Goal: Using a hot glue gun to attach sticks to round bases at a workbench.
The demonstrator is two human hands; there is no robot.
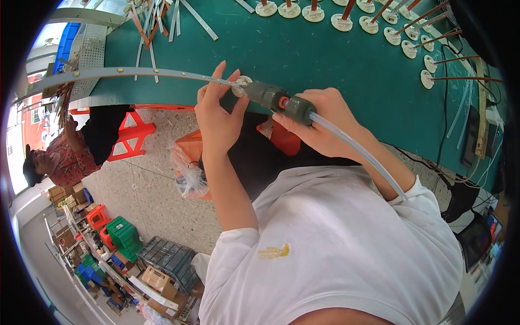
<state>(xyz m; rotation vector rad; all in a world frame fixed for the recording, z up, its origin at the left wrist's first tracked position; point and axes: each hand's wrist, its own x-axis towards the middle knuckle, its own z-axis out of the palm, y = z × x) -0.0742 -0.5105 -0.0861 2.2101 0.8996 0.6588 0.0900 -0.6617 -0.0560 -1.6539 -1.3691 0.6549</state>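
Note:
My left hand [219,116] steadies a round white base [241,85] at the near edge of the green table, its thumb and fingers around the piece. A long, narrow LED strip [157,72] with small yellow chips runs leftward from that base, past my fingers. In my right hand [330,122] is a dark green power screwdriver [265,96], with my fingers wrapped round its body. Its front end points left and meets the base; the exact contact at the tip is too small to tell. A clear tube [363,151] leads from its rear over my right forearm.
Several round white bases with upright strips [341,22] stand along the far right of the table [325,59]. Loose strips [199,19] lie at the far left. Black cables [445,81] run on the right. Another person [70,146] sits left beside a red stool [131,135].

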